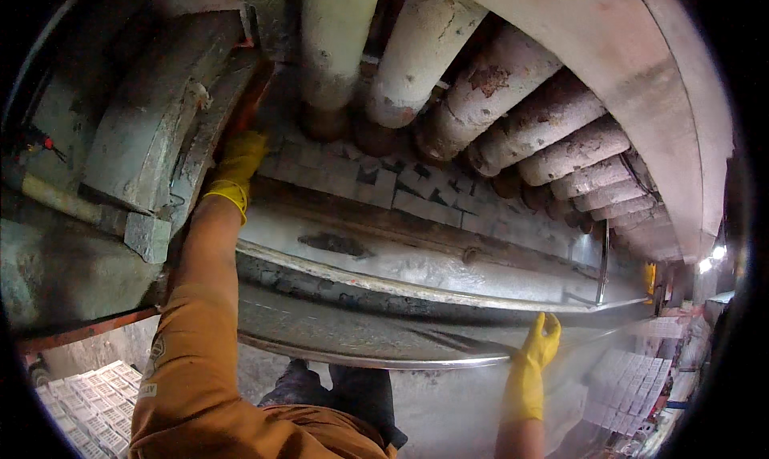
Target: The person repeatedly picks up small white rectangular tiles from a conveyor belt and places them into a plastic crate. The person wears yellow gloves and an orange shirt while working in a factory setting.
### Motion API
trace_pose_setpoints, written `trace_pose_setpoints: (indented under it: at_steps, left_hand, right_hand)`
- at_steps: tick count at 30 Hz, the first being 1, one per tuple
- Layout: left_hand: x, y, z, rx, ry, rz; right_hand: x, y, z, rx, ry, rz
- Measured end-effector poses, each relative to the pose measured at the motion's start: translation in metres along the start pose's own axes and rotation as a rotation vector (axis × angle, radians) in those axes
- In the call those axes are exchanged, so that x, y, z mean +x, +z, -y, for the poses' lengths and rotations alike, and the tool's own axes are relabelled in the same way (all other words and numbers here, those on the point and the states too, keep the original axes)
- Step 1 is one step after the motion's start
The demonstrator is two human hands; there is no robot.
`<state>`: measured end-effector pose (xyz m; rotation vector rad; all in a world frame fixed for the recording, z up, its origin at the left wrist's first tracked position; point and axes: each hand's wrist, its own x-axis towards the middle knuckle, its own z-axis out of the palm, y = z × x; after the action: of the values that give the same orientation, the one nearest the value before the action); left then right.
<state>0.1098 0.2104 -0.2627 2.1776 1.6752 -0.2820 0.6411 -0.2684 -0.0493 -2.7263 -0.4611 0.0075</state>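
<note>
Left hand [239, 171], yellow-gloved, sitting far forward of the right and well apart from it; its fingers are fading into shadow, so whether they are gripping anything cannot be told; grey slab [148, 122], worn and thick, standing just left of that hand; reddish-brown bar [255, 94], lying just beyond its fingertips, contact unclear; right hand [538, 351], also yellow-gloved, hanging palm partly hidden, thumb and fingers curving with a small gap showing between them; metal rail [416, 364], bright-edged, running leftward from beside the right hand, touch uncertain; pale ledge [384, 285], long and narrow, stretching between the two hands; trough [320, 319], dark and wet-looking, lying between ledge and rail; posts [336, 50], pale, round and flaking, standing in a row beyond both hands; light tiles [368, 188], lying in uneven order at their feet, right of the left hand; upright rod [604, 263], standing beyond and right of the right hand; white stacks [629, 387], sitting right of the right hand; another white pile [92, 403], resting behind and left of the left hand.
</note>
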Motion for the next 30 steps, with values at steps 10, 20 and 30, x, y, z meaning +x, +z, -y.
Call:
trace_pose_setpoints:
  at_steps: [10, 20, 30]
  left_hand:
    - [-0.067, -0.006, -0.024, 0.194, 0.002, 0.108]
    - [-0.057, 0.019, -0.003, 0.170, 0.052, 0.136]
    - [-0.046, -0.016, -0.022, -0.034, -0.052, -0.013]
  right_hand:
    - [-0.023, -0.010, 0.005, -0.008, 0.054, 0.051]
    - [-0.020, -0.008, 0.000, 0.052, 0.026, 0.049]
    - [-0.012, -0.009, -0.011, 0.004, -0.045, -0.019]
